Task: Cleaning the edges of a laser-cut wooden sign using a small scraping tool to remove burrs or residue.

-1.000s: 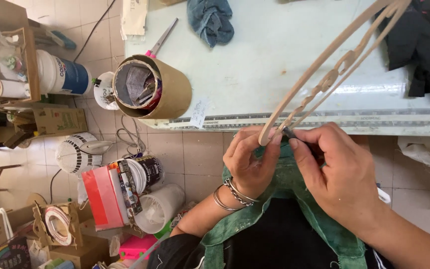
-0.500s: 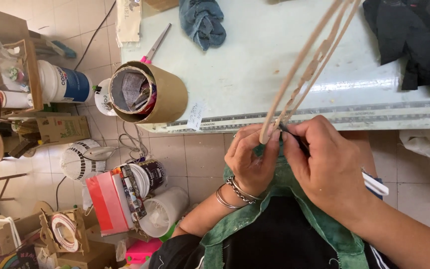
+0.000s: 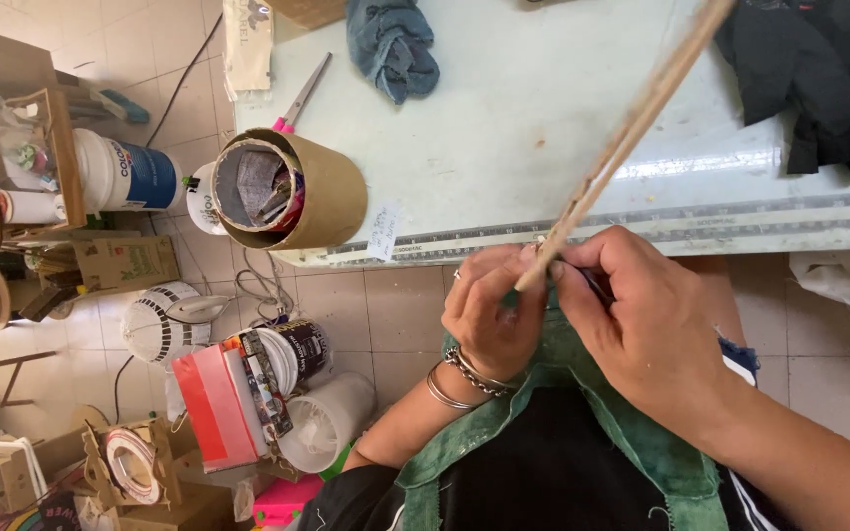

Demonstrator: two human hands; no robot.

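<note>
the cane strips (image 3: 632, 123) rise from between the left hand (image 3: 492, 310) and right hand (image 3: 646, 324), over the table (image 3: 543, 98) beyond them. left of the hands, a cardboard tube (image 3: 292, 192) lies on the table edge, scissors (image 3: 299, 95) behind it.

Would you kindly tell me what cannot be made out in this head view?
- Pale wooden strip frame: motion-blurred, top cut by the edge.
- Its lower end: hidden between left hand and right hand.
- Dark tool under the right hand: mostly covered.
- Brown cardboard tube contents: too jumbled.
</note>
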